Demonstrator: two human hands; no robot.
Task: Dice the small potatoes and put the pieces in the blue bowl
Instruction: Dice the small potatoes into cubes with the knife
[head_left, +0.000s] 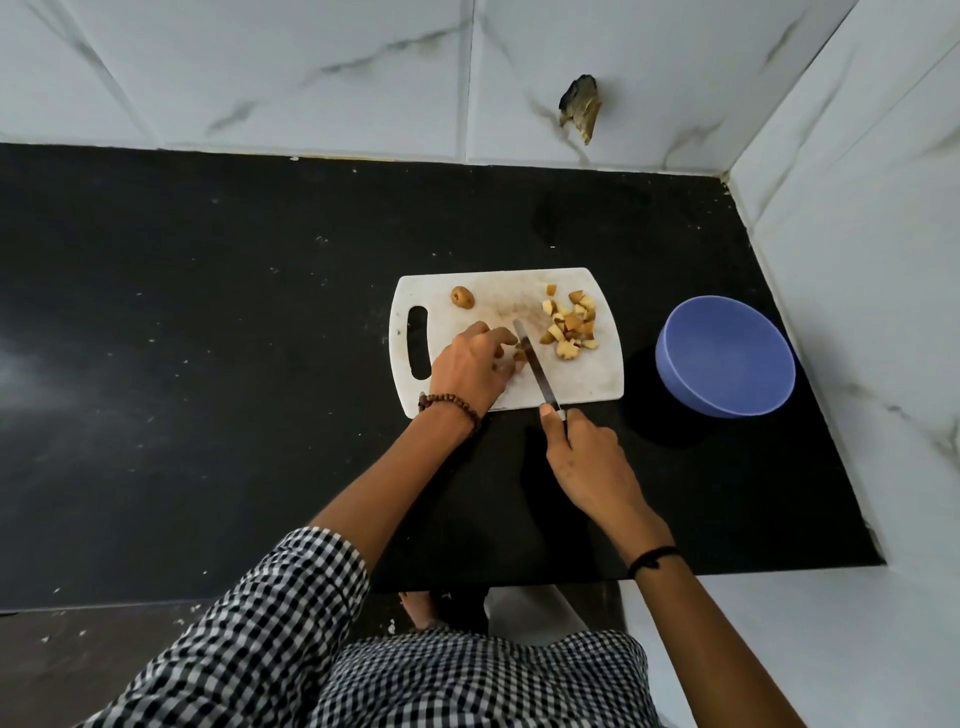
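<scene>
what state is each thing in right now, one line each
potato: whole, uncut, on the board
cut potato: under the knife, held by the left hand
pieces: piled on the board, right side
knife: gripped by the right hand, blade down
bowl: upright, empty, beside the board

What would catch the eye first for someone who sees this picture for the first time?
The white cutting board on the black counter stands out first: the right hand grips a knife over it, and the left hand holds a potato piece beside the blade. Diced potato is piled on the board's right side, one whole potato lies near its far edge, and a blue bowl stands to its right.
</scene>
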